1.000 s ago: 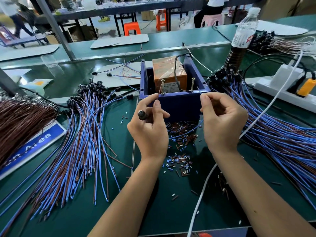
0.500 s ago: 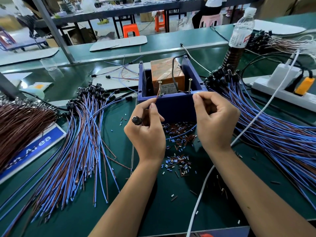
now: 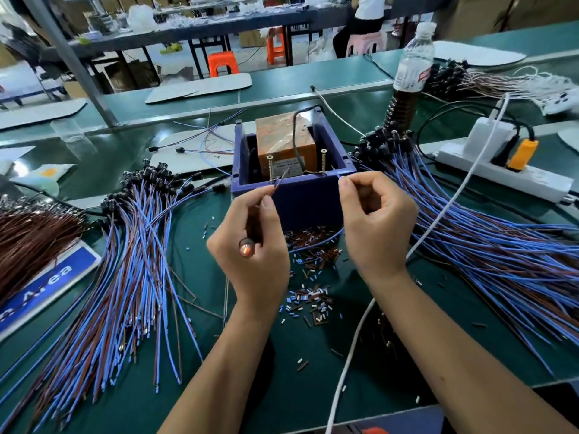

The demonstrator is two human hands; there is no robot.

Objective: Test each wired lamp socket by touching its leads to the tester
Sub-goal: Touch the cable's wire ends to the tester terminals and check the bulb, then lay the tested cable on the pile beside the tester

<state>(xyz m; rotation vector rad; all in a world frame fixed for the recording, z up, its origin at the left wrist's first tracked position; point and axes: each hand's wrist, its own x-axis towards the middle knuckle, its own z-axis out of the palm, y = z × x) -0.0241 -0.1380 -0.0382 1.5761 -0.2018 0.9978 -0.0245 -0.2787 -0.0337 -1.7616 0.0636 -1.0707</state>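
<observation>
The tester (image 3: 300,202) is a dark blue box with an orange block inside and two upright brass screws, left screw (image 3: 270,167) and right screw (image 3: 323,161). My left hand (image 3: 253,242) grips a lamp socket (image 3: 247,248) whose bulb glows orange, and pinches its brown lead against the left screw. My right hand (image 3: 372,220) pinches the blue lead at the box's front right corner near the right screw. The blue wire loops below the box between both hands.
Piles of blue and brown wired sockets lie left (image 3: 131,261) and right (image 3: 488,239). Cut wire scraps (image 3: 310,296) litter the green mat. A power strip (image 3: 501,173), a white cable (image 3: 354,339) and a bottle (image 3: 410,73) are at the right. A brown wire bundle (image 3: 28,239) sits far left.
Both hands rose slightly toward the screws with the leads. The bulb in my left hand was dark and now glows orange.
</observation>
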